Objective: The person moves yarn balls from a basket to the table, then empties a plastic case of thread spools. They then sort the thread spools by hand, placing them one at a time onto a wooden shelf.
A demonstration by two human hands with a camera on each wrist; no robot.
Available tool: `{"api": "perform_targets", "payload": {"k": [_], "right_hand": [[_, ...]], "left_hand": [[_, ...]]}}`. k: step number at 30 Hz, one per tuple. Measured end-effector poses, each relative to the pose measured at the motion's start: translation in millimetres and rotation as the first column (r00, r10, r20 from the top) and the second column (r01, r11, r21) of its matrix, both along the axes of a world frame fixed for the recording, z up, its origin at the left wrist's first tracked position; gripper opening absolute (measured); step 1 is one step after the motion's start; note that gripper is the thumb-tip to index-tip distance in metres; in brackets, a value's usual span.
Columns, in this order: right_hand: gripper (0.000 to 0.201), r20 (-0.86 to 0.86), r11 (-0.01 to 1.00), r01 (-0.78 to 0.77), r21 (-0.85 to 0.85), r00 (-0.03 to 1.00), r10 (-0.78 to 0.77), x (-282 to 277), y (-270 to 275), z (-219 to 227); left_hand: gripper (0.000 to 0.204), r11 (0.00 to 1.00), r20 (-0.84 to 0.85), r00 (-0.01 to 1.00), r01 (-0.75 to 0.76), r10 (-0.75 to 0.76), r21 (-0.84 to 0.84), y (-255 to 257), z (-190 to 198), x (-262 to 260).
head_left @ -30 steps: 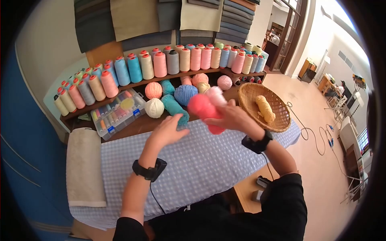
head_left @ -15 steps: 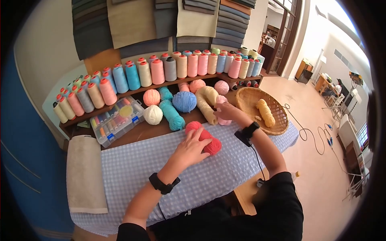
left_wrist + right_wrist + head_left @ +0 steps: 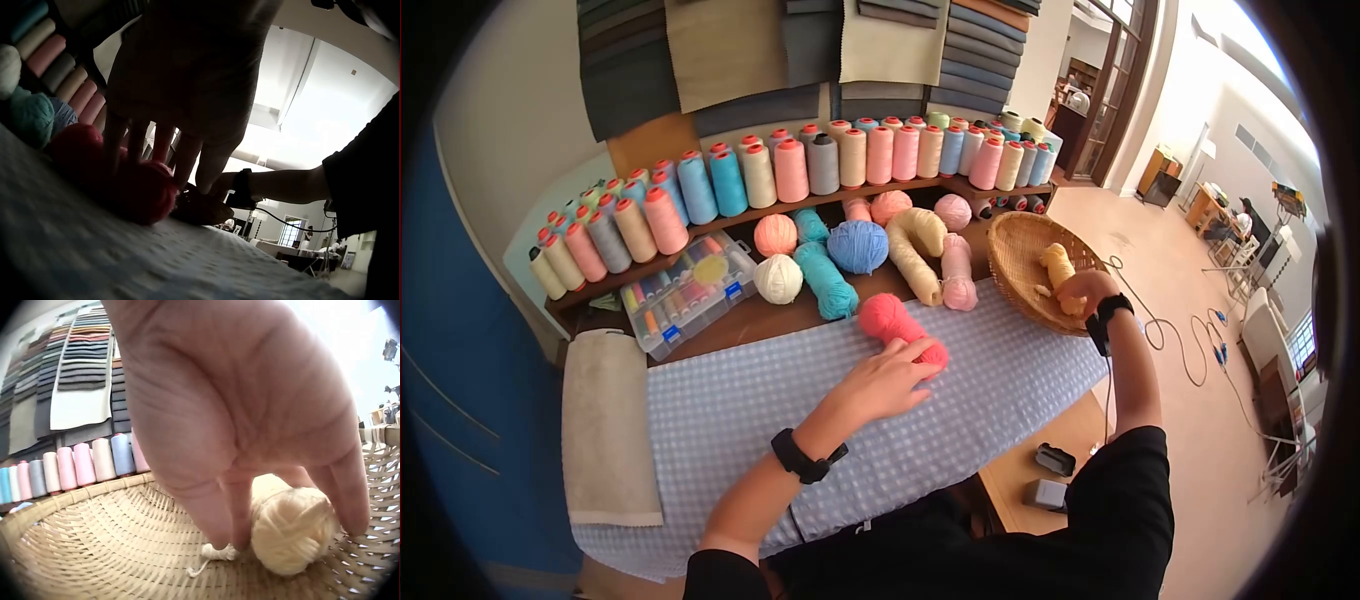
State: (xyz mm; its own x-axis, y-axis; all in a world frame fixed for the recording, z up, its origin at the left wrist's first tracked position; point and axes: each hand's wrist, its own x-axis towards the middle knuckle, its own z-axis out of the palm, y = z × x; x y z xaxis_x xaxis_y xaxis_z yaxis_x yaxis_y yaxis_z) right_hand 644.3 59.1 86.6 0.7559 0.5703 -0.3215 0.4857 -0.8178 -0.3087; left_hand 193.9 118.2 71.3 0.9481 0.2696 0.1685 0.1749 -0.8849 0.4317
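In the head view, my left hand rests on the near end of a coral-red yarn skein lying on the checked cloth. Its fingers reach down over the skein fairly straight in the left wrist view, the thumb apart. My right hand is inside the wicker basket, holding a pale yellow yarn skein. The right wrist view shows thumb and fingers on either side of that skein. A small cream twist of yarn lies beside it on the basket's weave.
Behind the cloth stand a cream skein, a pink skein, teal yarn, a blue ball and a white ball. Thread cones line the shelf. A clear thread case and folded towel lie left.
My right hand released the red and pink yarn it carried, then moved right into the basket onto the yellow skein. My left hand came down onto the red skein.
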Motion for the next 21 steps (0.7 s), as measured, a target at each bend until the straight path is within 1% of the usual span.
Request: {"api": "perform_targets", "payload": {"k": [1,3,4,5,6,7,8,9,10,12,13,15,16,17,18,21], "right_hand": [[0.031,-0.138,0.998,0.067,-0.009,0.988,-0.067,4.3,0.1,-3.0],[0.029,-0.121,1.0,-0.024,0.018,0.992,0.026,4.8,-1.9,-5.3],[0.026,0.0,0.987,-0.162,-0.009,0.987,0.162,-5.2,-3.6,6.7],[0.024,0.119,0.955,-0.292,-0.049,0.948,0.296,-14.2,-4.4,22.4],[0.022,0.303,0.959,-0.247,-0.136,0.912,0.278,-44.1,2.1,40.8],[0.022,0.309,0.955,-0.264,-0.136,0.904,0.294,-47.9,5.8,46.8],[0.021,0.391,0.871,-0.485,0.077,0.819,0.421,-50.4,7.1,48.0],[0.019,0.492,0.696,-0.669,0.261,0.712,0.501,-53.5,4.7,50.1],[0.019,0.556,0.521,-0.785,0.336,0.612,0.563,-85.8,1.8,61.8],[0.02,0.483,0.43,-0.838,0.335,0.545,0.686,-149.9,4.2,83.6],[0.021,0.499,0.391,-0.858,0.333,0.512,0.699,-183.7,2.2,89.1],[0.023,0.482,0.324,-0.862,0.389,0.491,0.726,-207.4,14.9,61.7],[0.026,0.487,0.378,-0.866,0.326,0.497,0.718,-222.7,20.1,51.7],[0.028,0.496,0.424,-0.867,0.261,0.497,0.712,-235.3,26.3,41.5],[0.032,0.453,0.352,-0.906,0.236,0.423,0.785,-229.9,39.4,20.1],[0.036,0.487,0.433,-0.884,0.176,0.46,0.742,-257.6,42.2,21.5]], "left_hand": [[0.04,1.0,-0.001,1.0,-0.013,0.013,-0.001,0.2,-0.2,0.1],[0.039,0.999,0.056,0.997,-0.046,0.045,0.011,0.9,-1.1,-2.3],[0.039,0.997,0.061,0.996,-0.071,0.07,0.01,1.3,-2.5,-3.7],[0.042,0.99,0.085,0.989,-0.13,0.124,0.061,2.1,-4.0,-4.1],[0.045,0.976,0.111,0.978,-0.188,0.175,0.113,3.7,-5.5,-4.4],[0.045,0.972,0.118,0.974,-0.207,0.194,0.114,5.4,-8.3,-4.1],[0.05,0.932,0.094,0.941,-0.335,0.324,0.14,6.7,-12.3,-3.8],[0.054,0.876,0.071,0.892,-0.451,0.446,0.168,7.0,-14.4,-4.5],[0.054,0.874,0.072,0.889,-0.457,0.452,0.167,9.3,-12.0,-7.1],[0.062,0.908,-0.14,0.902,-0.416,0.408,-0.04,18.4,0.0,-13.7],[0.062,0.905,-0.141,0.899,-0.424,0.415,-0.041,20.0,7.8,-17.1],[0.061,0.914,-0.061,0.921,-0.39,0.385,-0.109,22.5,22.1,-28.3],[0.061,0.905,-0.066,0.912,-0.41,0.405,-0.109,25.9,23.9,-33.8],[0.06,0.907,-0.015,0.915,-0.401,0.402,-0.125,29.7,25.5,-39.1],[0.059,0.908,0.039,0.914,-0.395,0.404,-0.139,34.4,28.4,-47.0],[0.056,0.855,-0.002,0.867,-0.492,0.499,-0.164,39.1,59.6,-73.2]]}}
